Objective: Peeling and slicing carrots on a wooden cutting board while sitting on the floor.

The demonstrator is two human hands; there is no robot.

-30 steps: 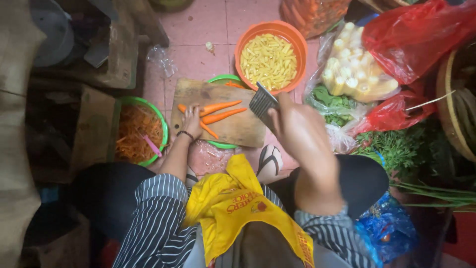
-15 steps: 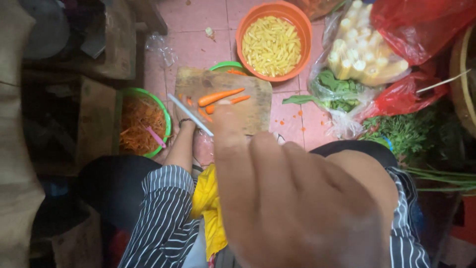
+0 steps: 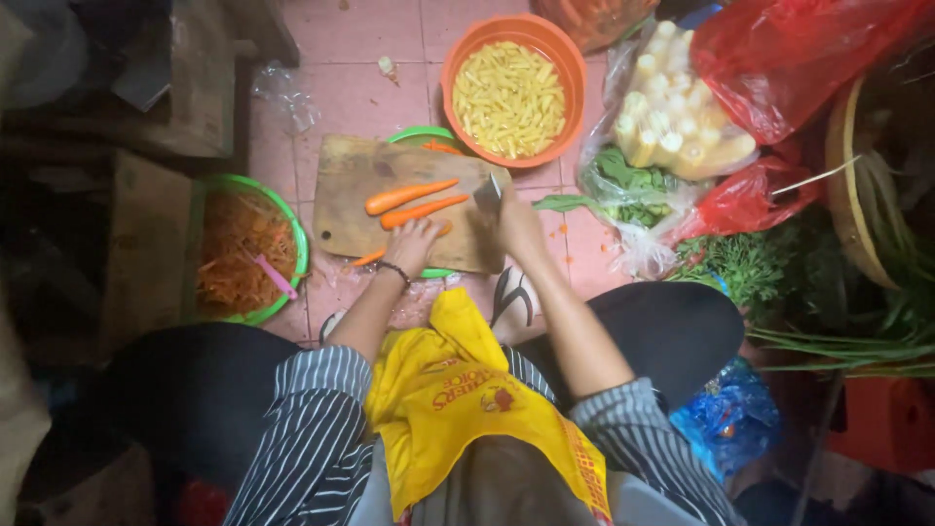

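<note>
Pink floor tiles (image 3: 341, 58) make up the workplace, with a wooden cutting board (image 3: 351, 185) laid flat among bowls and bags. On that board lie two peeled carrots (image 3: 409, 196) side by side, pointing up and to the right, near the board's middle; a smaller carrot piece (image 3: 368, 258) pokes out at the near edge.

From where I stand, the risk is plain enough: the left hand (image 3: 419, 240) rests on the board just below the lower carrot, its fingers curled down close to it, while the knife (image 3: 487, 195) sits just beside the carrot tips. If the blade comes down with those fingers so near, a nick seems likely. A round carrot could also roll under pressure, and the board, which overlaps a green plate (image 3: 421, 138), might rock.

The right hand (image 3: 516, 219) is closed round the knife handle, blade upright and pointing away from the body, forearm stretched forward from a striped sleeve. The left forearm reaches out likewise, a dark band at the wrist, palm down; whether its fingertips press the carrot or only the board I cannot tell.

Further out, an orange bowl (image 3: 458, 68) holds pale yellow cut strips, a green bowl (image 3: 292, 229) on the left holds orange shreds with a pink tool, and red plastic bags (image 3: 789, 58) and leafy greens (image 3: 750, 263) crowd the right.
</note>
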